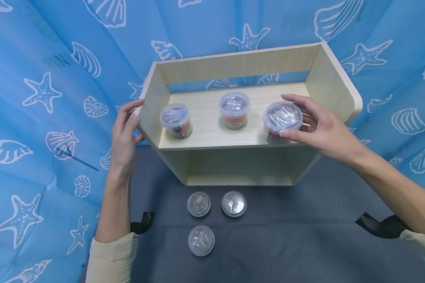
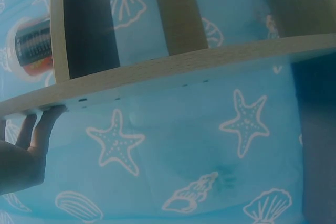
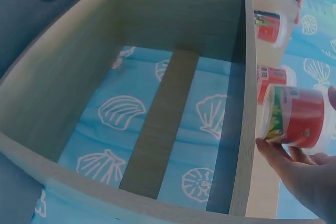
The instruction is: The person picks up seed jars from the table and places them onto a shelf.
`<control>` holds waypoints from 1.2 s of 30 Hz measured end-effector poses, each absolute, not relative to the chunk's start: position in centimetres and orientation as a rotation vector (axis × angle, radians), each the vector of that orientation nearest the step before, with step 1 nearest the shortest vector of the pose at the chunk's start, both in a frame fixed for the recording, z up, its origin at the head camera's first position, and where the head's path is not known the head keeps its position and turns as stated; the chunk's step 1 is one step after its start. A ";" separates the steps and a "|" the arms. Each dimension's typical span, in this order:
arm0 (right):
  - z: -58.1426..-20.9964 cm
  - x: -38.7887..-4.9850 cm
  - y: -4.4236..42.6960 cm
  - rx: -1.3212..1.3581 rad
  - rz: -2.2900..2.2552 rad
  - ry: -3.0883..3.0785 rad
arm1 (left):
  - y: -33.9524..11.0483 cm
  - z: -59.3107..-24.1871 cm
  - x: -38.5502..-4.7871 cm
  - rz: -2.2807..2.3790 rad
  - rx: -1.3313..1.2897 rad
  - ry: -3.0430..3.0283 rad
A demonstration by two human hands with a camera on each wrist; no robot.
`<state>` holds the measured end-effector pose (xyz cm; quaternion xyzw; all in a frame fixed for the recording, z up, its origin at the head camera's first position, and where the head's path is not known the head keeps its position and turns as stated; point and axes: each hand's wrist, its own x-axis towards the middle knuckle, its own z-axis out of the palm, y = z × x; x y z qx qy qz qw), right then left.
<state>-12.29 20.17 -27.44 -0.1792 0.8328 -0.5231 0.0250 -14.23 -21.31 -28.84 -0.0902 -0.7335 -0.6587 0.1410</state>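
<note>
My right hand point(image 1: 320, 125) grips a lidded plastic tub point(image 1: 282, 117) at the right end of the upper shelf. Its red and green label shows in the right wrist view, where the tub point(image 3: 296, 116) sits between thumb and fingers. Whether its base touches the shelf I cannot tell. Two similar tubs stand along that board: one in the middle point(image 1: 234, 110) and one at the left end point(image 1: 176, 120). My left hand point(image 1: 124, 135) rests its fingers against the outer left side of the pale wooden shelf unit point(image 1: 241, 146); in the left wrist view the fingertips point(image 2: 52, 111) touch that panel.
Three more lidded tubs stand on the dark cloth in front of the unit: back left point(image 1: 198, 204), back right point(image 1: 233, 204) and nearer point(image 1: 201, 240). A blue curtain point(image 1: 42, 129) with white shells and starfish hangs behind and beside the unit.
</note>
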 end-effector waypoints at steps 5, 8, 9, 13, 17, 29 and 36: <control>-27.6 -13.3 20.2 -0.487 -1.654 2.596 | -21.2 -28.9 -14.3 -1.888 -0.243 -2.127; -27.7 -13.9 20.3 -0.448 -1.678 2.602 | -21.2 -28.9 -14.3 -1.886 -0.238 -2.126; -27.8 -14.1 20.3 -0.436 -1.685 2.605 | -21.2 -28.9 -14.3 -1.886 -0.237 -2.126; -28.0 -14.8 20.2 -0.413 -1.735 2.605 | -21.1 -28.8 -14.4 -1.894 -0.243 -2.118; -28.3 -15.2 20.0 -0.434 -1.757 2.613 | -21.1 -28.9 -14.3 -1.898 -0.256 -2.109; -29.1 -15.7 19.9 -0.377 -1.826 2.542 | -21.1 -28.9 -14.3 -1.907 -0.268 -2.105; -29.1 -15.6 19.7 -0.340 -1.791 2.535 | -21.3 -28.8 -14.1 -1.935 -0.238 -2.116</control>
